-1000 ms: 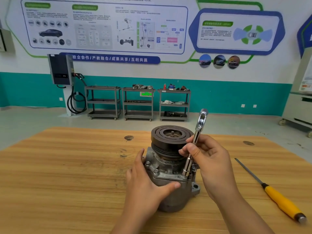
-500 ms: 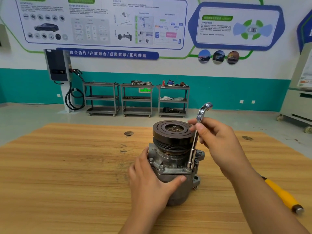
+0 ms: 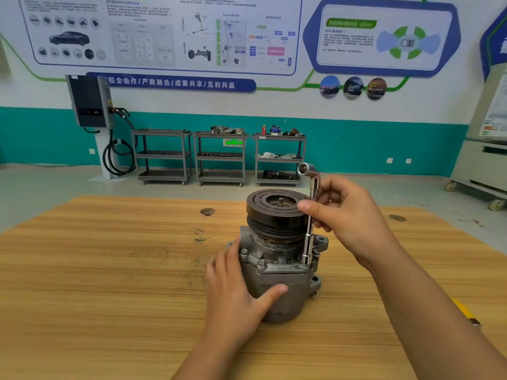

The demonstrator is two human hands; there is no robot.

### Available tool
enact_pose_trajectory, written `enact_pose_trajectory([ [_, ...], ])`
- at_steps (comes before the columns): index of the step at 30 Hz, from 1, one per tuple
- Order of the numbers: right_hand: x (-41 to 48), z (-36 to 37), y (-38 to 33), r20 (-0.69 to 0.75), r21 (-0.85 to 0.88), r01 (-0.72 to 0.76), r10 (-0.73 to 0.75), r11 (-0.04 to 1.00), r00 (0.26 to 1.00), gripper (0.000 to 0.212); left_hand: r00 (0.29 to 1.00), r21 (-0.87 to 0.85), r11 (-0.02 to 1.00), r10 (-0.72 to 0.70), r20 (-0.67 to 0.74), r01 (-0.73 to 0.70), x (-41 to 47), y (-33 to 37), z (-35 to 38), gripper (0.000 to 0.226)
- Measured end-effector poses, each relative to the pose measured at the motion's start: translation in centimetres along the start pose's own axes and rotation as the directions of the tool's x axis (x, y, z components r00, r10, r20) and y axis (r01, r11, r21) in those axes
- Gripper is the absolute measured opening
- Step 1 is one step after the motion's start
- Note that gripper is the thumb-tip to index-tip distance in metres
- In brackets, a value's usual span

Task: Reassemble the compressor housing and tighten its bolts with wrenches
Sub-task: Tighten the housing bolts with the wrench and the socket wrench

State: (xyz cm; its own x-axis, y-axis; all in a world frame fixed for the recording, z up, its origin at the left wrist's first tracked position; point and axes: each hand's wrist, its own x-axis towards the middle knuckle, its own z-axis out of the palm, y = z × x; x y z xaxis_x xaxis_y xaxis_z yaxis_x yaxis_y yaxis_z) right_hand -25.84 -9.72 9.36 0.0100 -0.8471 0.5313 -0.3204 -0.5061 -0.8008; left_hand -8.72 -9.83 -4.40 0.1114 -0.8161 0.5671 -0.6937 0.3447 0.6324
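Bolt-tightening step. Compressor housing (image 3: pixel 277 275) stands upright mid-desk (image 3: pixel 109 270). Left hand (image 3: pixel 236 294) grips its side, steadying. Right hand (image 3: pixel 348 215) has its fingers pinching the socket wrench (image 3: pixel 311 231), which stands on a flange bolt (bolt itself hidden). Next, likely: turn it, socket kept square.

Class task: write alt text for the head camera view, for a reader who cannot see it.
A person's right hand holds an L-shaped socket wrench upright on the bolted flange of a compressor on a wooden table, while the left hand grips its housing. Shelf carts stand behind.
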Motion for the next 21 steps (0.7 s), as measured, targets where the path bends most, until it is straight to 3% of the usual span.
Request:
enact_pose_trajectory([
  [3,-0.1,0.2,0.0,0.034,-0.014,-0.006,0.006,1.000,0.999,0.008,1.000,-0.075,0.997,0.027,-0.009,-0.027,-0.5,-0.3,0.2,0.103],
  [7,-0.4,-0.4,-0.1,0.116,0.033,-0.055,0.051,0.998,0.992,0.021,0.998,-0.151,0.987,0.051,-0.035,-0.056,-0.7,-0.3,0.3,0.091],
  [15,-0.3,0.3,-0.1,0.044,0.034,-0.070,0.068,0.997,0.997,0.013,0.994,-0.407,0.908,-0.087,0.060,0.104,-0.4,-0.8,0.0,0.108],
  [21,-0.5,0.6,0.1,0.000,0.021,-0.066,0.066,0.998,0.998,0.015,0.990,-0.415,0.900,-0.105,0.090,0.133,-0.3,-0.9,-0.2,0.107],
])
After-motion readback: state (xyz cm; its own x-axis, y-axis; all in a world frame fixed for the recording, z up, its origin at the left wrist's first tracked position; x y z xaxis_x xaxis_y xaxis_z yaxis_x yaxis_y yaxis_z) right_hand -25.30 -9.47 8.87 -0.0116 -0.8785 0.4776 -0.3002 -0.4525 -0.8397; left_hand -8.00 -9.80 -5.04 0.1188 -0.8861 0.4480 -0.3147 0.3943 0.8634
